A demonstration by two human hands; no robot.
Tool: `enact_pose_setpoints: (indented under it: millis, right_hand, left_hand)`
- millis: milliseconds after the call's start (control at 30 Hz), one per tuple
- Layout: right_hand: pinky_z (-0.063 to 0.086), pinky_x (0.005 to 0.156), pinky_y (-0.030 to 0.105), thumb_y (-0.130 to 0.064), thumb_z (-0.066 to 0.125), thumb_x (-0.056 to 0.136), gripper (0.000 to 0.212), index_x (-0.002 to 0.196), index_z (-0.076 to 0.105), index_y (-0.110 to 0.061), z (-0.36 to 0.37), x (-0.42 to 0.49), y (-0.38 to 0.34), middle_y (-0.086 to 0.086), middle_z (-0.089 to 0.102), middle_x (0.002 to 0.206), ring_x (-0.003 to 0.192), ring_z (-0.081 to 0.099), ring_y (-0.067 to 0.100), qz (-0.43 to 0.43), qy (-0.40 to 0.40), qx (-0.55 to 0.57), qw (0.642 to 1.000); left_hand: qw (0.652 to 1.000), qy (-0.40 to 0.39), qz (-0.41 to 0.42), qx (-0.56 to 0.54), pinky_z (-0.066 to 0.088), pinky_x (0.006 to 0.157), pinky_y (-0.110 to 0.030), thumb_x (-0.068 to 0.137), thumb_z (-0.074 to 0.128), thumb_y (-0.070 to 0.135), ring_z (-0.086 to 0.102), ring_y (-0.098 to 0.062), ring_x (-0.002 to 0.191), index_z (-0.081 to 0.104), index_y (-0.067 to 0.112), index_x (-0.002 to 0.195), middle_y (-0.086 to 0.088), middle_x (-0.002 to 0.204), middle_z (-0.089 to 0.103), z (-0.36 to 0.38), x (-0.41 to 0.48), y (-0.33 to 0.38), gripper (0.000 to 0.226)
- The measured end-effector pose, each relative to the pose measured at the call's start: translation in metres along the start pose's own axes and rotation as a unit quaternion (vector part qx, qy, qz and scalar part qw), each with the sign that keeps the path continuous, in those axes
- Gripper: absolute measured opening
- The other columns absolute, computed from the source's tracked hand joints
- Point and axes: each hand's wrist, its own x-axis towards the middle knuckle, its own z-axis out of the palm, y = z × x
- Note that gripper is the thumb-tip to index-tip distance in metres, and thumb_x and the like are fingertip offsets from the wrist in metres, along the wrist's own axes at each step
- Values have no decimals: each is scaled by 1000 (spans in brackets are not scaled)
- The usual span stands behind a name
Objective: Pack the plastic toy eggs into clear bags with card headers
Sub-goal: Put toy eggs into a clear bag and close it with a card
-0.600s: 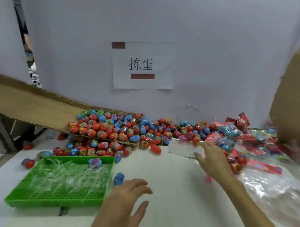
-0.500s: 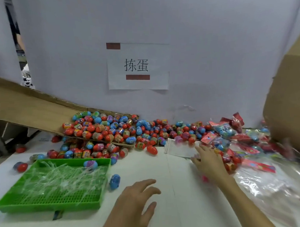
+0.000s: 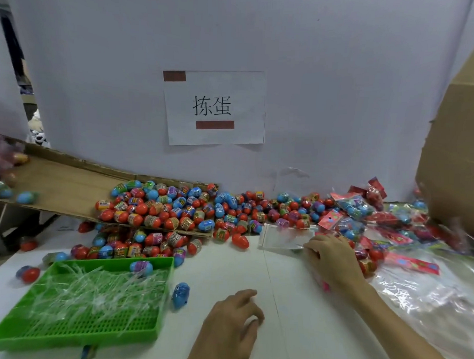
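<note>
Your right hand (image 3: 332, 259) reaches across the white bench (image 3: 222, 270), its curled fingertips (image 3: 308, 245) pinching the right end of a flat clear bag (image 3: 282, 237). The bag lies on the bench just in front of the heap of toy eggs (image 3: 175, 212). Your left hand (image 3: 233, 321) rests on the bench nearer to you, back upward and fingers loosely curled, holding nothing. The two hands are well apart.

The red, blue and purple eggs spill from a sloping cardboard chute (image 3: 69, 184) at the left and spread along the foot of the grey wall. To the right of your right hand lie filled bags with red card headers (image 3: 358, 207), piled beside a tall cardboard box (image 3: 457, 160), with a sheet of crinkled clear plastic (image 3: 428, 298) spread in front of them.

At the near left stands a green mesh tray (image 3: 91, 327) full of clear plastic strips (image 3: 97, 292). One purple-and-blue egg (image 3: 141, 267) sits at its far edge, and a single blue egg (image 3: 180, 294) lies on the bench just beside its right wall, between the tray and your left hand. A paper sign (image 3: 214, 107) with two printed characters hangs on the wall above the heap.
</note>
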Motion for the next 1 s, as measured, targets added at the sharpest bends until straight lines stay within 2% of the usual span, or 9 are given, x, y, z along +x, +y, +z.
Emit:
enact_pose_setpoints:
  millis: [133, 300, 433, 533, 633, 733, 833, 900, 1000]
  right_hand:
    - [49, 74, 30, -12, 67, 91, 19, 82, 81, -22, -3, 6, 1, -7, 76, 82, 72, 68, 14, 12, 6, 7, 1000]
    - [57, 76, 29, -28, 63, 98, 18, 102, 80, -23, -7, 13, 0, -10, 78, 97, 76, 65, 6, 39, -86, 28, 995]
    - [59, 72, 35, -18, 69, 96, 13, 102, 80, -13, -24, 21, -9, -1, 78, 87, 70, 65, 12, 72, 54, 126, 988]
    - [57, 68, 23, -8, 73, 92, 8, 98, 78, -6, -38, 23, -38, 4, 75, 83, 68, 65, 8, 46, 140, 228, 963]
    - [55, 74, 11, -6, 72, 91, 9, 96, 78, -9, -44, 15, -71, 1, 75, 97, 84, 67, -1, 25, 71, 336, 939]
    - [58, 85, 19, -9, 72, 92, 16, 83, 82, -19, -48, 7, -92, -12, 76, 113, 104, 69, 1, 11, -58, 473, 879]
    - [56, 93, 33, -29, 75, 83, 12, 77, 81, -19, -52, 4, -102, -12, 74, 120, 113, 69, 11, 28, -114, 590, 799]
    - [52, 96, 37, -40, 74, 75, 25, 75, 80, -16, -49, 3, -99, -9, 72, 124, 115, 69, 14, 45, -115, 622, 773]
    - [55, 88, 31, -43, 72, 75, 39, 87, 80, -7, -43, 2, -88, -9, 73, 122, 108, 71, 15, 70, -95, 610, 784]
  left_hand:
    - [1000, -3, -2, 1, 16, 102, 1, 100, 55, 36, 42, 8, 134, 68, 37, 115, 29, 157, 37, 1, 0, -1, 20]
    - [1000, 12, -9, -4, 16, 99, 3, 100, 54, 36, 43, 7, 131, 68, 37, 114, 29, 154, 39, 0, -3, 1, 19]
    - [1000, 12, -18, -14, 15, 96, 6, 101, 55, 35, 42, 8, 130, 68, 38, 115, 31, 150, 43, 1, -4, 2, 19]
    - [992, 34, -40, -117, 31, 107, -3, 99, 63, 31, 51, 10, 126, 69, 41, 112, 30, 138, 56, -7, -3, 4, 17]
    - [934, 56, -120, -332, 52, 99, -18, 97, 70, 30, 63, 1, 118, 64, 41, 120, 15, 132, 66, -24, 8, 9, 26]
    - [879, -20, -189, -437, 50, 108, -34, 85, 60, 65, 61, -10, 125, 49, 31, 143, 9, 143, 60, -38, 29, 10, 68]
    - [750, -151, -187, -616, 40, 118, -51, 88, 37, 79, 61, -24, 131, 51, 22, 146, -1, 142, 65, -45, 47, 3, 83]
    - [694, -156, -165, -683, 42, 115, -49, 95, 36, 75, 61, -27, 132, 52, 19, 147, -8, 143, 63, -49, 55, -1, 78]
    - [677, -76, -168, -712, 55, 96, -36, 101, 58, 45, 70, -20, 118, 52, 16, 147, -5, 137, 68, -54, 71, -1, 55]
